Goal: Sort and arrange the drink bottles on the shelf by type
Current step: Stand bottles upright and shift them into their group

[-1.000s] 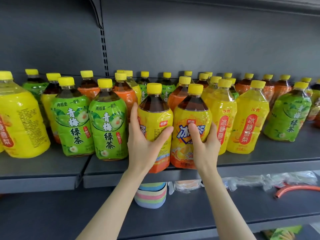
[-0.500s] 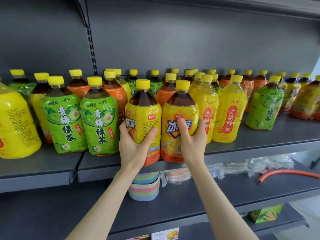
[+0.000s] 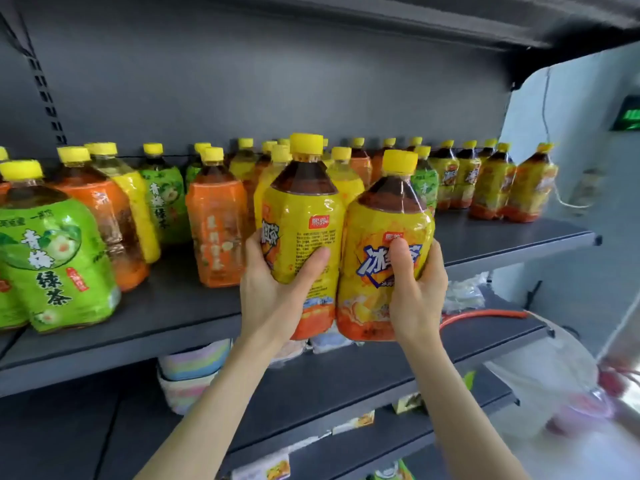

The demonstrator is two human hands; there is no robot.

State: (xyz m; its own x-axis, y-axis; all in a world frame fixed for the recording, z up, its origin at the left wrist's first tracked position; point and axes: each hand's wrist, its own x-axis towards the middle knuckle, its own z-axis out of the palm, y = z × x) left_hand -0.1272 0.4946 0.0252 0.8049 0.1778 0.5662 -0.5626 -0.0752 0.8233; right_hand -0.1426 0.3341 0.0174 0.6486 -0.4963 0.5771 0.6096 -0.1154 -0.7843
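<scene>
Dark grey metal shelf (image 3: 173,306) ran left to right, with a grey back panel behind it. Left hand (image 3: 277,292) gripped the left yellow-labelled tea bottle (image 3: 304,216): plastic, dark liquid, yellow cap. Its thumb lay diagonally across the label front and the fingers curled round the bottle's left side. Right hand (image 3: 415,303) gripped the right yellow-labelled tea bottle (image 3: 381,216), same type, with the thumb up the label front and the fingers wrapped round its right side.

Both bottles were roughly upright and touching side by side at the near edge. Their bases overlapped the shelf's front lip, so they looked held clear of the board.

Just left stood an orange-labelled bottle (image 3: 218,230), and further left were green-labelled green tea bottles (image 3: 52,258). A cluster of matching yellow-labelled bottles (image 3: 495,181) sat far right. Lower shelf (image 3: 346,375) held a pastel striped cup stack (image 3: 194,362) and an orange hose (image 3: 485,314).
</scene>
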